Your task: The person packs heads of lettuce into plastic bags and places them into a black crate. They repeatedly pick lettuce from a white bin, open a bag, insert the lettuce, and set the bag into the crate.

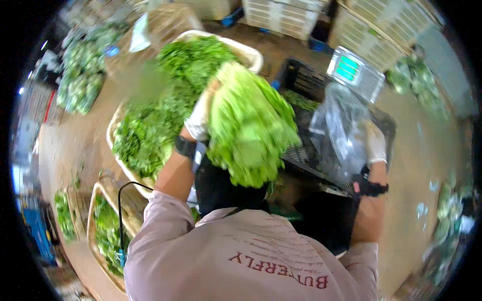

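A big head of pale green leafy lettuce [251, 120] is held up in front of my body. My left hand [202, 114], in a white glove, is closed around its base, with the fingers partly behind the leaves. To the right, a clear plastic bag [341, 128] lies over a black plastic crate [316, 168]. My right hand [375, 144], also white-gloved, grips the bag's right side; its fingertips are blurred and partly covered by the plastic. Lettuce and bag are apart from each other.
A long pale crate [251, 54] full of leafy greens [191, 65] stands ahead to the left. A digital scale [354, 72] with a lit green display sits beyond the bag. Stacked pale crates [286, 17] line the back. Another crate of greens [103, 220] is at lower left.
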`<control>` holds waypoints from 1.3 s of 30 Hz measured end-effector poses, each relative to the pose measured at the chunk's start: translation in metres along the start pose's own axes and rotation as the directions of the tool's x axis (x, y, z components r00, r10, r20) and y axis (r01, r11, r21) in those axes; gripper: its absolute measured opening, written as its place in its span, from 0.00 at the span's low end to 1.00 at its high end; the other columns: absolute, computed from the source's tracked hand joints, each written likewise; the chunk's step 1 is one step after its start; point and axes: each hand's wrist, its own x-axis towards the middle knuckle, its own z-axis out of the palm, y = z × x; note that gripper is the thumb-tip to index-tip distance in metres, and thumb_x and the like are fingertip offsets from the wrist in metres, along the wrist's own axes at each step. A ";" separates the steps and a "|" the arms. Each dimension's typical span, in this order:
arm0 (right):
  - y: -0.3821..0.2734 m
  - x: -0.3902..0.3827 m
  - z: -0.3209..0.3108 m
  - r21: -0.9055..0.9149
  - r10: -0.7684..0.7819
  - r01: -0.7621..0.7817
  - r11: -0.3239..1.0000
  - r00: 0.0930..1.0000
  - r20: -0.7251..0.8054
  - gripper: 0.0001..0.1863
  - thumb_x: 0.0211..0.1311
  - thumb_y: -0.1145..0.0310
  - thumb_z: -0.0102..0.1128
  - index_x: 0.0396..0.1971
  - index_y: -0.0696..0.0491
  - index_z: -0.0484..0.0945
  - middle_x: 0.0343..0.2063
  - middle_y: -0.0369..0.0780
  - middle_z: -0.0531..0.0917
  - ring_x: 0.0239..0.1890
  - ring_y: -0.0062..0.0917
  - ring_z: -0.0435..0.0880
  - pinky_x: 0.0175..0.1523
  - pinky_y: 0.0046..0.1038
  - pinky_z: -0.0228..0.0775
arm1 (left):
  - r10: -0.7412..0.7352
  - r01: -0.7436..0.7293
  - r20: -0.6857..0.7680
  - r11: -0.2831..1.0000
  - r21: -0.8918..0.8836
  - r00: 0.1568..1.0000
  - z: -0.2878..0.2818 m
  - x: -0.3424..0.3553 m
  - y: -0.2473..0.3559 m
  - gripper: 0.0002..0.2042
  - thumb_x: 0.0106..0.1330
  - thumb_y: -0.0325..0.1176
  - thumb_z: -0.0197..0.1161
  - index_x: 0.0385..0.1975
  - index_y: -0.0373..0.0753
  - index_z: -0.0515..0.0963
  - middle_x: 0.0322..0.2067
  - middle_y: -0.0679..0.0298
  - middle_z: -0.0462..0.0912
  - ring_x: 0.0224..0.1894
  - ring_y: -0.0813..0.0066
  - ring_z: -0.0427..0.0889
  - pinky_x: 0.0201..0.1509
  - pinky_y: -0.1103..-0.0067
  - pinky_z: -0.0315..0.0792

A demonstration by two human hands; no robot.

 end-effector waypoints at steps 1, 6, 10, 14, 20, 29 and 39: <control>-0.008 -0.003 0.014 0.096 -0.060 0.058 0.994 0.998 0.013 0.19 0.65 0.61 0.49 0.47 0.59 0.75 0.41 0.41 0.81 0.34 0.24 0.80 0.40 0.24 0.72 | -0.011 0.009 0.050 0.999 0.041 0.999 0.019 0.002 -0.025 0.28 0.65 0.49 0.53 0.59 0.38 0.61 0.54 0.56 0.71 0.53 0.64 0.73 0.57 0.70 0.68; -0.025 -0.028 0.015 0.087 -0.409 0.402 0.912 0.868 0.282 0.16 0.66 0.65 0.49 0.46 0.60 0.75 0.45 0.42 0.79 0.43 0.24 0.79 0.47 0.25 0.71 | -0.380 0.338 0.248 0.921 0.195 0.891 0.073 0.055 -0.133 0.25 0.66 0.41 0.53 0.61 0.39 0.59 0.56 0.59 0.69 0.55 0.69 0.71 0.60 0.73 0.65; -0.032 -0.048 -0.004 -0.320 -0.561 0.724 0.611 0.681 0.471 0.16 0.63 0.66 0.52 0.48 0.56 0.75 0.50 0.46 0.75 0.53 0.34 0.74 0.57 0.25 0.63 | -0.600 0.601 0.189 0.797 0.060 0.777 0.063 0.113 -0.156 0.21 0.67 0.42 0.51 0.56 0.38 0.66 0.51 0.58 0.74 0.50 0.68 0.76 0.54 0.72 0.71; -0.030 -0.066 -0.012 -0.363 -0.524 0.675 0.642 0.732 0.435 0.14 0.60 0.69 0.54 0.45 0.54 0.77 0.50 0.47 0.75 0.53 0.34 0.74 0.57 0.26 0.63 | -0.533 0.527 0.154 0.846 0.082 0.832 0.028 0.151 -0.173 0.22 0.66 0.46 0.51 0.53 0.37 0.69 0.50 0.58 0.75 0.49 0.68 0.77 0.53 0.71 0.72; -0.023 -0.079 -0.051 -0.498 -0.097 0.319 0.806 0.902 0.421 0.10 0.57 0.71 0.54 0.36 0.57 0.80 0.30 0.43 0.80 0.23 0.25 0.75 0.29 0.24 0.67 | -0.250 0.234 -0.086 0.959 -0.162 0.964 0.034 0.173 -0.178 0.21 0.67 0.47 0.44 0.51 0.39 0.71 0.46 0.59 0.76 0.47 0.67 0.76 0.53 0.71 0.70; 0.012 -0.059 -0.070 0.769 -0.206 0.001 0.639 0.964 0.169 0.30 0.58 0.66 0.54 0.58 0.64 0.58 0.20 0.31 0.71 0.15 0.10 0.63 0.20 0.14 0.53 | -0.528 0.425 -0.139 0.790 -0.442 0.838 0.015 0.188 -0.228 0.19 0.67 0.45 0.48 0.47 0.38 0.74 0.44 0.60 0.79 0.42 0.66 0.79 0.47 0.67 0.74; 0.048 0.008 -0.051 0.578 0.133 -0.213 0.788 0.975 0.178 0.17 0.66 0.67 0.48 0.53 0.56 0.70 0.13 0.27 0.54 0.14 0.09 0.54 0.18 0.14 0.51 | -0.188 0.456 -0.653 0.848 0.268 0.733 -0.041 0.216 -0.287 0.17 0.67 0.41 0.47 0.49 0.40 0.73 0.46 0.59 0.77 0.47 0.65 0.75 0.48 0.70 0.70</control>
